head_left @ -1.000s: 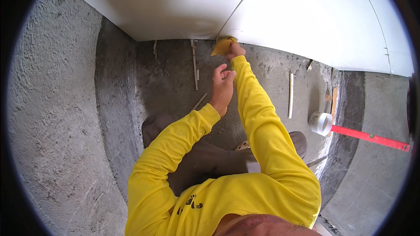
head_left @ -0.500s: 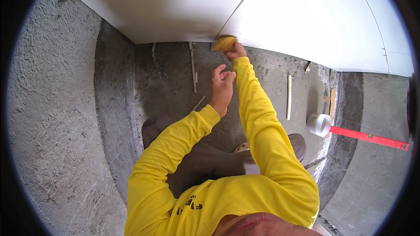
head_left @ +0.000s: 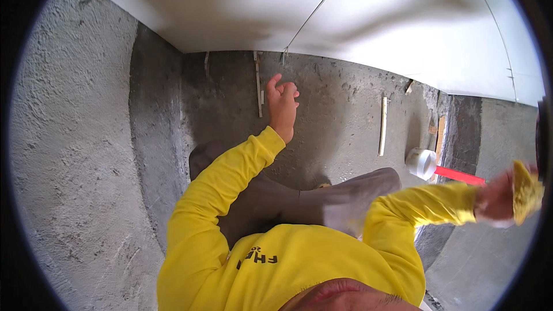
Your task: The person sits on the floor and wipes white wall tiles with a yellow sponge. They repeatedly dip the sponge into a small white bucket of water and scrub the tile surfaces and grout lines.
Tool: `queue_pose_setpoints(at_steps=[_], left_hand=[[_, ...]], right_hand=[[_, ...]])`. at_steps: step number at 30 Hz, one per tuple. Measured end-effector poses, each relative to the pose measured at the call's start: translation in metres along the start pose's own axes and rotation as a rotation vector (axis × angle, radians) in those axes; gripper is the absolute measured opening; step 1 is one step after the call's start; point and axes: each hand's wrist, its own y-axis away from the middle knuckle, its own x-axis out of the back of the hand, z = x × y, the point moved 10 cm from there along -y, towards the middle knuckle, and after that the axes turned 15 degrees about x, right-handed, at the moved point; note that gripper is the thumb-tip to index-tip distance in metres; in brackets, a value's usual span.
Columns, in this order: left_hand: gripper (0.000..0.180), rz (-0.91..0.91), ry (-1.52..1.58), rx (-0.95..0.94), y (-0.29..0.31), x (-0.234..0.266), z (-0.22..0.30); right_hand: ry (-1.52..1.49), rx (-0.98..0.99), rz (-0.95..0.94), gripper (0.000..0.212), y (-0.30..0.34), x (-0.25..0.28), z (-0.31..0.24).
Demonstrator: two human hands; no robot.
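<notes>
1. Sponge, yellow and rough-edged, is sitting in the right hand, far over at the right side of the view, near its dark rim.
2. The right hand is grasping the sponge and showing blurred, so the exact placing of the fingers is staying unclear; the right arm is stretching out sideways in its yellow sleeve.
3. A red level is running toward the right hand, its right part disappearing behind it; whether the two are touching, I cannot tell.
4. A white cylinder is lying at the left end of the level, its round face turning toward the level.
5. The left hand is hovering over the floor, released, its fingers curling loosely and its index finger pointing toward the panels.
6. Just left of that hand, a thin strip is lying on the grey concrete floor; a pale strip is lying farther right, between the left hand and the cylinder.
7. Bent legs in brown trousers are resting below the hands.
8. Large white panels are meeting at a dark seam above, and a rough grey wall is rising at the left.
</notes>
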Motion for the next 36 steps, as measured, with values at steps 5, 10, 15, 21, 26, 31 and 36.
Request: queue_pose_setpoints(at_steps=[5,10,15,21,26,31,36], left_hand=[[0.053,0.041,-0.012,0.004,-0.021,0.005,0.000],[0.052,0.037,-0.092,-0.023,-0.032,0.002,0.004],[0.048,-0.022,-0.295,0.053,-0.049,-0.016,-0.032],[0.047,-0.062,-0.520,0.085,-0.070,-0.006,-0.053],[0.045,0.093,-0.759,0.002,-0.063,0.000,-0.061],[0.048,0.226,-0.790,-0.017,-0.050,0.049,-0.064],[0.043,0.211,-0.971,-0.105,-0.022,0.004,-0.046]], right_hand=[[0.393,0.099,0.267,0.049,0.073,-0.023,-0.025],[-0.187,-0.576,0.550,0.045,0.221,0.053,0.133],[-0.256,-0.727,0.608,0.046,0.270,0.074,0.125],[0.393,-0.264,0.695,0.044,0.187,0.280,0.021],[1.819,-0.565,0.304,0.068,0.158,0.544,-0.058],[1.930,-1.009,-0.379,0.055,0.196,0.644,0.066],[1.748,-0.899,-0.610,0.048,0.234,0.659,0.111]])
